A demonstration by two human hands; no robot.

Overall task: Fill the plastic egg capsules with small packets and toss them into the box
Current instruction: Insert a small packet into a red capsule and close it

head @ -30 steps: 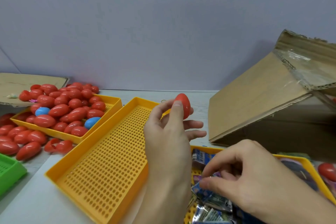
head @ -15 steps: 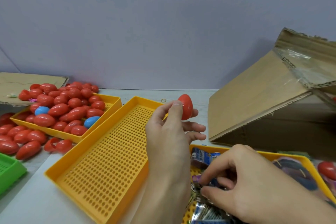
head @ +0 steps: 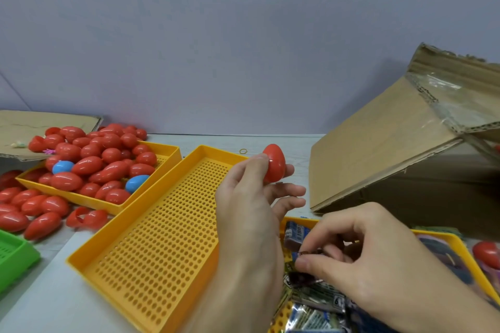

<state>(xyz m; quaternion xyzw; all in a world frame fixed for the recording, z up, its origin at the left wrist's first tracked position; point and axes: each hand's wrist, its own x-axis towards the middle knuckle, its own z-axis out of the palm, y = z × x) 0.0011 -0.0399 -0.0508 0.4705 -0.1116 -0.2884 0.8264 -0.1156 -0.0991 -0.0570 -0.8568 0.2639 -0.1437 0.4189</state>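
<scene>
From the head view, the left hand (head: 243,213) holds a red egg capsule (head: 274,163) up between thumb and fingertips, above the far end of an empty perforated yellow tray (head: 151,246); the remaining fingers are spread loosely below it. The right hand (head: 378,259) is lower and nearer, its thumb and forefinger pinching a small packet (head: 309,252) just over the packet tray (head: 457,240) — a second yellow tray holding a heap of foil packets (head: 311,316). A blue packet (head: 296,232) at that tray's far edge carries a barcode, and another packet lower down shows what looks like a "6", but no writing is sharp enough to read. The cardboard box (head: 378,159) stands well to the right, beyond both hands, a flap tilted toward them with clear tape on its top edge. On the left of the worktop (head: 40,303) a third yellow tray (head: 167,154) is heaped with red eggs (head: 89,165) and two blue ones (head: 136,183); more red eggs lie loose beside it. A green tray (head: 16,257) sits at the left edge.
</scene>
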